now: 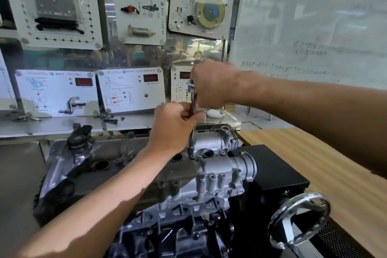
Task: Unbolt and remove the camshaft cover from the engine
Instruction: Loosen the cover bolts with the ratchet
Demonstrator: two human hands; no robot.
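Now: both hands work a socket wrench (192,98) on the camshaft cover (217,166).
Nearest, a chrome handwheel (299,219) juts out by the counter's (318,153) left edge; beyond it the engine (178,228) carries the cover, stiff cast metal, probably heavy and oily, best lifted by both long edges once every bolt is out. The left hand (173,126) grips the extension (191,142) midway; the right hand (211,84) clasps the wrench head. Training panels (129,90) and a whiteboard (303,27) stand behind.

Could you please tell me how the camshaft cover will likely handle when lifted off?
The camshaft cover looks like cast metal, so it is probably rigid and heavy for its size. Its long, lumpy shape suggests it will not roll, but may tip if held at one end.
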